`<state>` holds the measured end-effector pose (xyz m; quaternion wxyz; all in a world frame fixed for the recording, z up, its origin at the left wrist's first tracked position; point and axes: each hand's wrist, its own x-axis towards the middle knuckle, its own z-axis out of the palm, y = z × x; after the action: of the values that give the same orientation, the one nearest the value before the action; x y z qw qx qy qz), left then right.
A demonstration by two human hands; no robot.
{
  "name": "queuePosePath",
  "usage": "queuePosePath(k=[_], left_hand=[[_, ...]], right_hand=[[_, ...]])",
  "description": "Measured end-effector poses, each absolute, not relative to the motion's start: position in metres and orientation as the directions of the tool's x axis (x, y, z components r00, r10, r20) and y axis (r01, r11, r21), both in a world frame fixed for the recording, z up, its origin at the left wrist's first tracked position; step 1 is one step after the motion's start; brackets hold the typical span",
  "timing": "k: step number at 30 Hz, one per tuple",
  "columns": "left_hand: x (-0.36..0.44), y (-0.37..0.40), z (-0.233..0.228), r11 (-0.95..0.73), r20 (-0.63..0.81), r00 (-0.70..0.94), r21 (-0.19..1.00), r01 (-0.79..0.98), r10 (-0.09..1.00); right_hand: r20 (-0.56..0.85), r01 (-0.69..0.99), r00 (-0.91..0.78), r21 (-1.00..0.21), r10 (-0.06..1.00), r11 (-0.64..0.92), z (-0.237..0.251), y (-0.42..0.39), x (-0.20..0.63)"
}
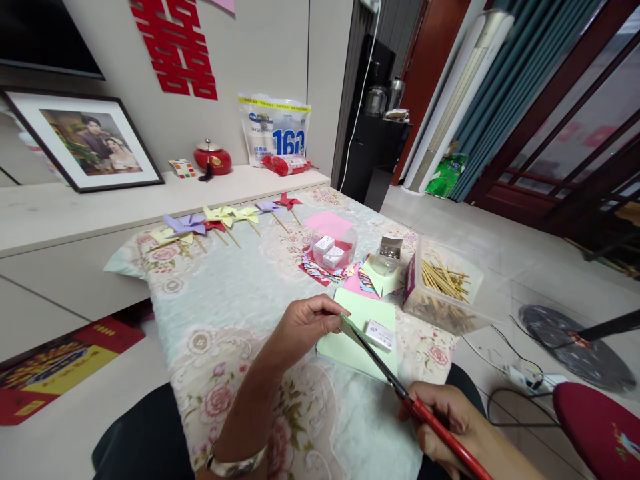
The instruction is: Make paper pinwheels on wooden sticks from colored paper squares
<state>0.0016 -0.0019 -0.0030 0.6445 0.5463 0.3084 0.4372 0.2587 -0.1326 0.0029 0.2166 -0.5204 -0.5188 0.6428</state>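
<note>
Left hand: the left hand [305, 323] is up over the near middle of the table, thumb and fingers pinched together on the edge of a folded green paper [349, 325]
Right hand: the right hand [445, 420] sits near and to the right, fingers wrapped around the red handles of the scissors [400, 387]
Scissors: blades run up and left from the right hand and meet the folded green paper right at the left fingertips; whether the blades are parted I cannot tell
Green sheets: light green sheets [367, 333] lie flat on the floral tablecloth [225, 313] just under and beyond the blades, with a small white box [380, 333] on top
Far left: a row of paper pinwheels [220, 223] on sticks lines the far edge of the table
Far middle: a clear round tub [334, 248] holding two small white boxes, on a heap of coloured paper [350, 277]
Right: a clear box of wooden sticks [443, 287] at the table's right edge, a small jar [389, 257] just left of it
</note>
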Motion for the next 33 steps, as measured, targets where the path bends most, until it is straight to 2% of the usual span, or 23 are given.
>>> queuePosePath(k=[33], left_hand=[[0.001, -0.001, -0.006, 0.031, 0.064, 0.423, 0.977, -0.213, 0.904]], right_hand=[[-0.42, 0.194, -0.405, -0.907, 0.812, -0.373, 0.002, -0.133, 0.256]])
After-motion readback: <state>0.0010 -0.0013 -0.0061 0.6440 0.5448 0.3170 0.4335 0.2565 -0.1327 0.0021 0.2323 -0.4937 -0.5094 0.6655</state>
